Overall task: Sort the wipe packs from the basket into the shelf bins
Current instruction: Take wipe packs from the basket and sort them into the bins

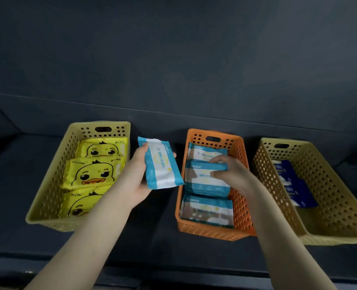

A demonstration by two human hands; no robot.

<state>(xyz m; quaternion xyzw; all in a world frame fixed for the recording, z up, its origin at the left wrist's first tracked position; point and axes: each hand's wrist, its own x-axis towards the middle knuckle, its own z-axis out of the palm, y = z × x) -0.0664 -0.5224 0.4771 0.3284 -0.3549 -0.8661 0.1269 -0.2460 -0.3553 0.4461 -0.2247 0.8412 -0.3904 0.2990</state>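
Three perforated bins stand on a dark shelf. The left yellow bin (47,185) holds three yellow duck-print wipe packs (94,172). The orange bin (239,206) in the middle holds blue-and-white wipe packs (207,210) laid in a row. The right yellow bin (330,195) contains dark blue packs (294,185). My left hand (135,176) grips one blue-and-white wipe pack (161,164), held upright between the left and orange bins. My right hand (230,172) reaches into the orange bin with fingers pinching the top edge of the middle pack (204,176).
The dark shelf surface (156,237) runs under all bins, with a dark back wall (173,59) behind. Narrow gaps separate the bins. The shelf's front edge (173,266) lies below my forearms.
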